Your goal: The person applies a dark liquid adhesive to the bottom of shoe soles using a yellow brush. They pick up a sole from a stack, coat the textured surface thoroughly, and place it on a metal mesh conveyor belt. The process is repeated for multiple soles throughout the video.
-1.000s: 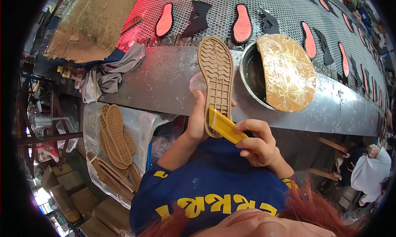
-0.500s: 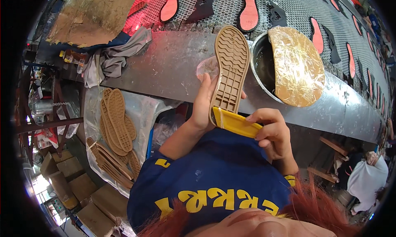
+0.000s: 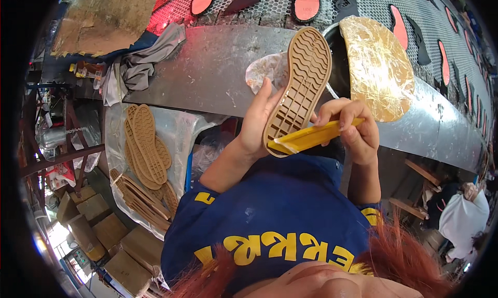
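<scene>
A tan shoe sole (image 3: 307, 75), tread side facing me, stands tilted in my left hand (image 3: 254, 124). The left thumb lies along its left edge, with the other fingers hidden behind it. My right hand (image 3: 359, 129) pinches a flat yellow tool (image 3: 316, 134) with a pale band near its far end. That end meets the heel part of the sole, at the lower edge of the tread grid; its working edge is too hidden to name. Behind the sole, a round pale patch (image 3: 264, 72) lies on the metal counter.
Partly behind the sole stands a metal pot (image 3: 338, 65), half covered by a plastic-wrapped board (image 3: 381, 70). At left, tan soles (image 3: 148, 145) lie stacked on a plastic-covered surface (image 3: 181, 129). Beyond the metal counter (image 3: 218, 70), a mesh belt (image 3: 280, 2) carries pink insoles (image 3: 307, 5) and black pieces.
The sole has shifted slightly right and leans more to the right. My right hand has risen and turned, so the yellow tool now slants up to the right. The view has shifted slightly.
</scene>
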A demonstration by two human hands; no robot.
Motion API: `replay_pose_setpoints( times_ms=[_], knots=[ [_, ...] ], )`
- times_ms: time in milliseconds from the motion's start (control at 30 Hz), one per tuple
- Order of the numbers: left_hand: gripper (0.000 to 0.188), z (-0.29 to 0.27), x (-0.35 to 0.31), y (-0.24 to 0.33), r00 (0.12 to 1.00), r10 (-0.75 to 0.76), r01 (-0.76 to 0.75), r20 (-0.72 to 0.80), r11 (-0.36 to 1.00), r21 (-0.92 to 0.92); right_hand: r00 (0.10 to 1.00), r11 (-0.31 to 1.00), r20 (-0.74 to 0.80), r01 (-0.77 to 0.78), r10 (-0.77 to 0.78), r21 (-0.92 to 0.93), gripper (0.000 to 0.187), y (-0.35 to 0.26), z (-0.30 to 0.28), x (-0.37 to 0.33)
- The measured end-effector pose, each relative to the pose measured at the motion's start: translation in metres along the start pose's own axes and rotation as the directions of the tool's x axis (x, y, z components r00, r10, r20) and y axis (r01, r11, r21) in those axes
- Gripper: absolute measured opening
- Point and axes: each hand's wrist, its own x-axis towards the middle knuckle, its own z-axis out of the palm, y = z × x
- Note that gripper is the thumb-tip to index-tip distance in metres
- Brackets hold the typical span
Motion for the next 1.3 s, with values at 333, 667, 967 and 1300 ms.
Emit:
replay_pose_setpoints(
  times_ms=[333, 667, 967, 1300],
  knots=[
    [0.076, -0.007, -0.005, 0.001, 0.986, -0.141, 0.123, 0.084, 0.973, 0.193, 0.999, 0.999, 0.009, -0.040, 0.040, -0.021, 0.018, 0.001, -0.006, 0.014],
    [0.074, 0.006, -0.004, 0.003, 0.975, -0.213, 0.194, 0.069, 0.959, 0.207, 0.999, 0.992, 0.043, -0.018, 0.023, -0.121, 0.016, -0.003, -0.010, 0.022],
    [0.057, -0.029, -0.003, 0.011, 0.951, -0.219, 0.161, 0.217, 0.953, 0.257, 0.867, 0.944, -0.394, 0.328, -0.307, -0.013, 0.020, -0.008, -0.041, 0.015],
    [0.086, -0.026, -0.005, 0.017, 0.778, 0.569, -0.605, 0.265, 0.568, 0.558, 0.934, 0.019, -0.096, -0.096, -0.345, -0.995, 0.019, 0.015, -0.031, 0.017]
  ],
)
